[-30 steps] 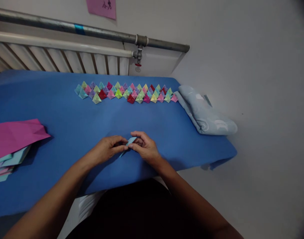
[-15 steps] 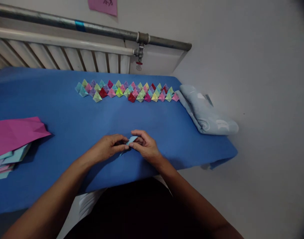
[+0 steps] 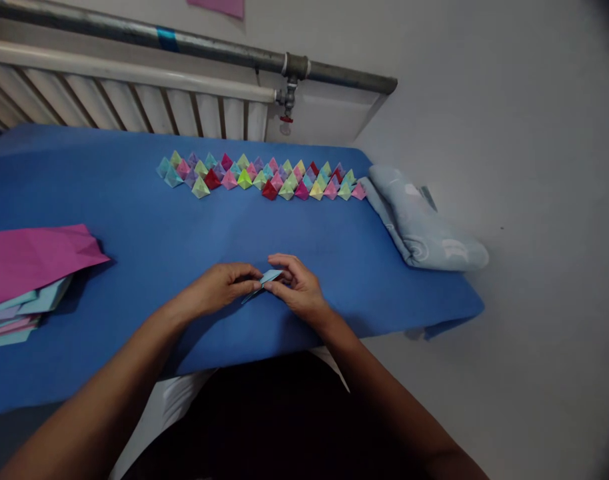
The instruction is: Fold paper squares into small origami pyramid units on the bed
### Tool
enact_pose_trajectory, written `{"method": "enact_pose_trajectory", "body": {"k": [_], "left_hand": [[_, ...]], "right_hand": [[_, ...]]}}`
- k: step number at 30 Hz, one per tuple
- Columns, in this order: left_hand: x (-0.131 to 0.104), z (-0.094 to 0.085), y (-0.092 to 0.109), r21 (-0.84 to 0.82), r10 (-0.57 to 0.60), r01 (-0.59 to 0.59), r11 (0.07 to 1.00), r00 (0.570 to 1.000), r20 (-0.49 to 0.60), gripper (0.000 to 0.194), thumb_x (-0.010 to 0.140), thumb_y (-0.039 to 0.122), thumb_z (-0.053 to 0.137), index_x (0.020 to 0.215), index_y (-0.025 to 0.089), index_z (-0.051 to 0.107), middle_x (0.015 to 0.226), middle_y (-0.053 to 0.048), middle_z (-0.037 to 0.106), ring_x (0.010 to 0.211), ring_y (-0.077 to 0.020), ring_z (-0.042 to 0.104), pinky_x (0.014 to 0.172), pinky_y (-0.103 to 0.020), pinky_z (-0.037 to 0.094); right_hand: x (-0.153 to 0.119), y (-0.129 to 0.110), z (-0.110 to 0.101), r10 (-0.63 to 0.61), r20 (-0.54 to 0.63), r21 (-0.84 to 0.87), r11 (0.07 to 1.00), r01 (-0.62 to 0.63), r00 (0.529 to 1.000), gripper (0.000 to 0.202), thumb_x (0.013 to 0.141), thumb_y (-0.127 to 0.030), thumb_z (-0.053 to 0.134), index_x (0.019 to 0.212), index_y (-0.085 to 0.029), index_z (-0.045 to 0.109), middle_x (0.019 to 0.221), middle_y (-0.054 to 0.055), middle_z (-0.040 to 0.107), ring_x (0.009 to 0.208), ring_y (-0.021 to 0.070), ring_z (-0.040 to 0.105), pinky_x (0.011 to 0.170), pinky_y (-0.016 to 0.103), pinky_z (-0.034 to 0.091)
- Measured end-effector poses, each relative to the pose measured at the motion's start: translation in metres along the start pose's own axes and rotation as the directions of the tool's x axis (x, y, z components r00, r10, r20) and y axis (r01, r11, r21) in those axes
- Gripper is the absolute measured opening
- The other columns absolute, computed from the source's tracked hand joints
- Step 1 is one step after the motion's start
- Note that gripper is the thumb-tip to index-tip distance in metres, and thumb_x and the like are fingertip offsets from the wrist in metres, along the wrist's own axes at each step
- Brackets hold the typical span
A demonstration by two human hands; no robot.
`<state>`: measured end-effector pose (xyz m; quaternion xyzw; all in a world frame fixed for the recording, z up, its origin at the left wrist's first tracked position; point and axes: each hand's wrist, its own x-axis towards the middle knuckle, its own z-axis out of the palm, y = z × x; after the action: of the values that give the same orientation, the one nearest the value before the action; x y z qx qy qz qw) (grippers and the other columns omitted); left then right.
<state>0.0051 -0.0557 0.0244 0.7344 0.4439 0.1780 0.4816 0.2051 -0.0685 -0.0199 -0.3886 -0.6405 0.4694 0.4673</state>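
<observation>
A small piece of light blue folded paper (image 3: 271, 275) is held between both hands, just above the blue-covered table (image 3: 149, 227). My left hand (image 3: 228, 287) pinches its left side between thumb and fingers. On the other side, my right hand (image 3: 299, 288) grips it with the thumb in front and the fingers behind. One pointed corner of the paper sticks out below the left fingertips. Parts of it are hidden by the fingers. Several folded paper shapes (image 3: 244, 179) in many colours stand in rows farther back.
At the left lies a stack of coloured paper (image 3: 29, 303) topped by a magenta sheet (image 3: 39, 260). A folded grey-blue blanket (image 3: 419, 227) rests at the right end. Behind the table run a white radiator (image 3: 149, 107) and a metal pipe (image 3: 224, 55) with a red-handled valve (image 3: 286, 120).
The camera view has shifted slightly, so the background sits a little higher and further right. Both hands keep hold of the light blue paper, whose tilt has changed a little.
</observation>
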Motion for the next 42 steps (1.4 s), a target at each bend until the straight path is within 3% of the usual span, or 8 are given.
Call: {"method": "enact_pose_trajectory", "body": {"k": [10, 16, 21, 27, 31, 35, 39, 42], "left_hand": [[-0.012, 0.045, 0.028, 0.557, 0.032, 0.117, 0.822, 0.967, -0.251, 0.032, 0.091, 0.02, 0.041, 0.115, 0.014, 0.061, 0.089, -0.014, 0.07, 0.083, -0.0274, 0.065, 0.084, -0.042, 0.043], [-0.012, 0.057, 0.046, 0.702, -0.016, 0.194, 0.686, 0.968, -0.251, 0.03, 0.092, 0.013, 0.036, 0.109, 0.011, 0.061, 0.09, -0.016, 0.068, 0.081, -0.0277, 0.064, 0.076, -0.038, 0.043], [-0.013, 0.056, 0.049, 0.708, -0.048, 0.264, 0.655, 0.95, -0.31, 0.027, 0.091, 0.013, 0.035, 0.099, 0.012, 0.061, 0.087, -0.015, 0.068, 0.077, -0.025, 0.064, 0.067, -0.033, 0.042], [-0.008, 0.039, 0.034, 0.528, -0.132, 0.325, 0.785, 0.92, -0.369, 0.025, 0.093, 0.023, 0.037, 0.091, 0.018, 0.062, 0.075, -0.009, 0.068, 0.062, -0.021, 0.061, 0.056, -0.03, 0.034], [-0.011, 0.031, 0.027, 0.414, -0.103, 0.297, 0.86, 0.897, -0.429, 0.022, 0.09, 0.025, 0.042, 0.086, 0.02, 0.063, 0.07, -0.005, 0.066, 0.062, -0.0186, 0.059, 0.06, -0.03, 0.035], [-0.019, 0.033, 0.028, 0.082, -0.112, 0.182, 0.98, 0.841, -0.528, 0.02, 0.086, 0.033, 0.047, 0.083, 0.021, 0.062, 0.069, 0.0, 0.064, 0.062, -0.0151, 0.056, 0.062, -0.027, 0.039], [-0.025, 0.036, 0.034, -0.282, -0.204, 0.067, 0.957, 0.846, -0.493, 0.022, 0.081, 0.041, 0.052, 0.075, 0.02, 0.059, 0.062, 0.002, 0.059, 0.06, -0.014, 0.055, 0.061, -0.026, 0.042], [-0.027, 0.036, 0.039, -0.447, -0.253, 0.045, 0.893, 0.872, -0.418, 0.021, 0.077, 0.04, 0.057, 0.074, 0.02, 0.06, 0.062, 0.002, 0.06, 0.058, -0.0137, 0.055, 0.061, -0.028, 0.045]], "right_hand": [[-0.006, -0.029, 0.013, -0.051, -0.16, -0.311, 0.95, -0.002, 0.986, 0.044, 0.072, -0.009, 0.053, 0.112, -0.024, 0.061, 0.124, 0.007, 0.055, 0.073, 0.012, 0.059, 0.071, 0.031, 0.053], [-0.005, -0.027, 0.017, -0.115, -0.168, -0.405, 0.914, 0.037, 0.979, 0.047, 0.069, -0.005, 0.048, 0.11, -0.022, 0.062, 0.12, 0.009, 0.057, 0.097, 0.0206, 0.06, 0.085, 0.038, 0.052], [-0.009, -0.032, 0.017, -0.088, -0.165, -0.323, 0.946, 0.03, 0.982, 0.038, 0.077, -0.011, 0.05, 0.111, -0.023, 0.061, 0.125, 0.009, 0.054, 0.069, 0.012, 0.057, 0.075, 0.034, 0.053], [-0.018, -0.037, 0.007, -0.048, -0.213, -0.24, 0.971, -0.004, 0.976, 0.027, 0.081, -0.02, 0.054, 0.107, -0.023, 0.06, 0.123, 0.01, 0.054, 0.067, 0.0106, 0.055, 0.069, 0.032, 0.052], [-0.024, -0.036, 0.007, 0.004, -0.216, -0.242, 0.968, -0.058, 0.976, 0.02, 0.083, -0.023, 0.055, 0.102, -0.023, 0.061, 0.097, 0.005, 0.061, 0.068, 0.0126, 0.055, 0.066, 0.029, 0.049], [-0.023, -0.039, 0.011, 0.031, -0.236, -0.22, 0.972, -0.084, 0.971, 0.011, 0.085, -0.028, 0.057, 0.094, -0.023, 0.061, 0.083, 0.002, 0.061, 0.074, 0.0149, 0.057, 0.069, 0.029, 0.048], [-0.014, -0.043, 0.01, 0.135, -0.309, -0.033, 0.988, -0.153, 0.941, 0.024, 0.081, -0.037, 0.062, 0.099, -0.022, 0.06, 0.089, 0.004, 0.063, 0.076, 0.0159, 0.058, 0.065, 0.029, 0.048], [-0.01, -0.046, 0.01, 0.237, -0.194, 0.152, 0.966, -0.21, 0.952, 0.027, 0.079, -0.039, 0.063, 0.101, -0.022, 0.061, 0.083, 0.003, 0.062, 0.069, 0.0139, 0.057, 0.058, 0.026, 0.047]]}}
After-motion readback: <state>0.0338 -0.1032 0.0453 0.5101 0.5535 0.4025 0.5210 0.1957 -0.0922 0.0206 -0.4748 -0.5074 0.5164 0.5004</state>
